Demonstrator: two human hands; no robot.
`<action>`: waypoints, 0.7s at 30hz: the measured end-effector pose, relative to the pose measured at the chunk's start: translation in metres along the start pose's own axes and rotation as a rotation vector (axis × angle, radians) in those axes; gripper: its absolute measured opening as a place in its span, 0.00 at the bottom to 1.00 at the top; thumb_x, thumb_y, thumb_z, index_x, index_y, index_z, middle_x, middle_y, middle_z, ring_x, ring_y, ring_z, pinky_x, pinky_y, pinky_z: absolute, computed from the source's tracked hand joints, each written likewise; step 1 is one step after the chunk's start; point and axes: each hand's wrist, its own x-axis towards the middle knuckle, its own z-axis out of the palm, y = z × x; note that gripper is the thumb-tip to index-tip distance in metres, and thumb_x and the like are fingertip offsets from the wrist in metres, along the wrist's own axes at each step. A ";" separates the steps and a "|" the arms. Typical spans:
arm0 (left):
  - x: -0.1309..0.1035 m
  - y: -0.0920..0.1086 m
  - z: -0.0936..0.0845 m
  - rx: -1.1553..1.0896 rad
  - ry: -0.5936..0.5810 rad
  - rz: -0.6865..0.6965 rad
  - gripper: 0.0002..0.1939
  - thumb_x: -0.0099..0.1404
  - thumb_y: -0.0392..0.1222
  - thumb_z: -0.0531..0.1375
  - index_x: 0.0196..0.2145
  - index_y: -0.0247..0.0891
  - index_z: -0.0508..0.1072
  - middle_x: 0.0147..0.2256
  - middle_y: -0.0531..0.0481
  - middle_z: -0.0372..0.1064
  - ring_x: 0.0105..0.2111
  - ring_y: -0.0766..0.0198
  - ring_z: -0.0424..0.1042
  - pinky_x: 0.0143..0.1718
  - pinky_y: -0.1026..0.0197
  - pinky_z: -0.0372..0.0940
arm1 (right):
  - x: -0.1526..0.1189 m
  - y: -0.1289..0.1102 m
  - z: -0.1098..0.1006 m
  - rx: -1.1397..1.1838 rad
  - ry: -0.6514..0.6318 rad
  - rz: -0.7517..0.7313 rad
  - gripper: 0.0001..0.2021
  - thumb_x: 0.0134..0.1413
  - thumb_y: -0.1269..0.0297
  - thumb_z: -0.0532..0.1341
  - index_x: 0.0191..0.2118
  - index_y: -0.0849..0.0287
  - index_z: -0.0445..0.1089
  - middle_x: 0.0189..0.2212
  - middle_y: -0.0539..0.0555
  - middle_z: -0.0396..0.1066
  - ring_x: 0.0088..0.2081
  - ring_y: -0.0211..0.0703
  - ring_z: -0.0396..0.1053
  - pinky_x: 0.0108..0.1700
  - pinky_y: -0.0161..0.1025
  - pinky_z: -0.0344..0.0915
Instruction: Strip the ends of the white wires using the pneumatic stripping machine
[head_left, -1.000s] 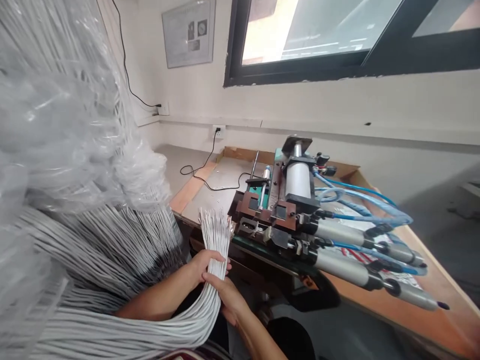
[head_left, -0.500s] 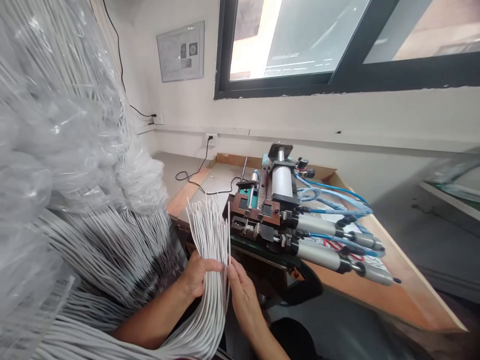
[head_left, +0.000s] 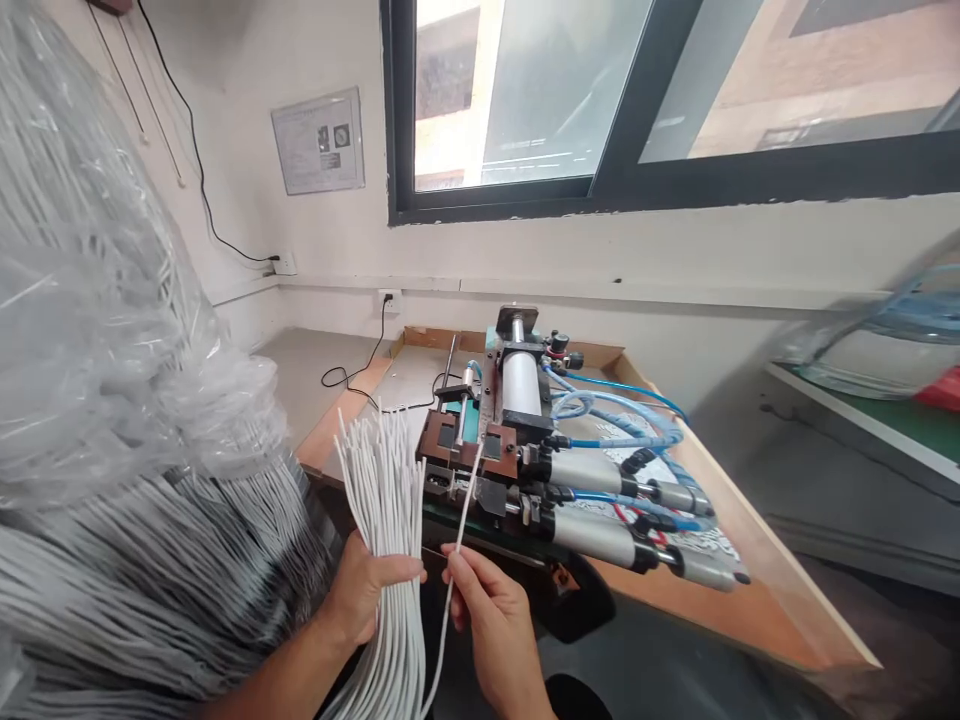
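Note:
A thick bundle of light grey cables [head_left: 386,490] stands upright in my left hand [head_left: 367,585], which is wrapped round it with the thumb across the front. Just right of the bundle, my right hand [head_left: 491,610] pinches a single cable [head_left: 467,510] between thumb and fingers. That cable slants up and to the right, its tip in front of the brown jaw plates of a pneumatic machine [head_left: 469,450]. From this view I cannot tell whether the tip touches the machine. The lower ends of the bundle run down out of view.
Many more grey cables [head_left: 172,560], partly wrapped in clear plastic [head_left: 97,330], hang at the left. Silver air cylinders [head_left: 600,535] and blue hoses [head_left: 622,440] extend right from the machine. The wooden table edge [head_left: 802,590] runs along the right. A shelf [head_left: 862,410] is farther right.
The single cable has come away from the bundle and now leans toward the machine in my right hand. My left hand still grips the bundle. The camera view has shifted to the right.

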 end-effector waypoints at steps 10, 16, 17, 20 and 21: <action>0.011 0.010 -0.002 0.027 0.087 0.005 0.06 0.40 0.30 0.63 0.21 0.34 0.71 0.17 0.54 0.68 0.19 0.65 0.66 0.23 0.63 0.60 | 0.007 0.001 -0.001 0.134 -0.078 0.159 0.14 0.40 0.55 0.64 0.21 0.63 0.70 0.14 0.45 0.56 0.14 0.28 0.47 0.14 0.29 0.47; 0.009 0.014 0.002 0.041 0.056 -0.019 0.07 0.39 0.30 0.63 0.22 0.33 0.71 0.17 0.54 0.68 0.18 0.66 0.65 0.22 0.63 0.61 | 0.007 -0.008 0.001 0.168 -0.074 0.190 0.14 0.38 0.55 0.65 0.22 0.62 0.69 0.14 0.44 0.56 0.14 0.27 0.46 0.14 0.29 0.45; 0.008 0.014 0.002 0.052 0.051 -0.015 0.07 0.39 0.30 0.63 0.21 0.33 0.71 0.17 0.54 0.67 0.18 0.66 0.65 0.23 0.63 0.61 | 0.007 -0.009 0.002 0.161 -0.070 0.189 0.14 0.38 0.55 0.65 0.22 0.62 0.70 0.14 0.44 0.56 0.14 0.27 0.46 0.14 0.29 0.45; 0.007 0.014 0.003 0.095 0.060 0.028 0.07 0.39 0.29 0.63 0.21 0.34 0.70 0.17 0.55 0.66 0.19 0.66 0.64 0.22 0.63 0.61 | 0.009 -0.008 0.000 0.093 -0.081 0.151 0.14 0.38 0.55 0.65 0.25 0.62 0.71 0.15 0.45 0.57 0.15 0.28 0.48 0.16 0.30 0.46; 0.006 0.015 0.004 0.104 0.061 0.042 0.08 0.39 0.28 0.63 0.21 0.34 0.70 0.17 0.55 0.66 0.19 0.66 0.64 0.23 0.63 0.60 | 0.010 -0.005 -0.002 0.047 -0.087 0.127 0.14 0.39 0.54 0.64 0.26 0.62 0.71 0.16 0.45 0.58 0.15 0.29 0.48 0.16 0.30 0.46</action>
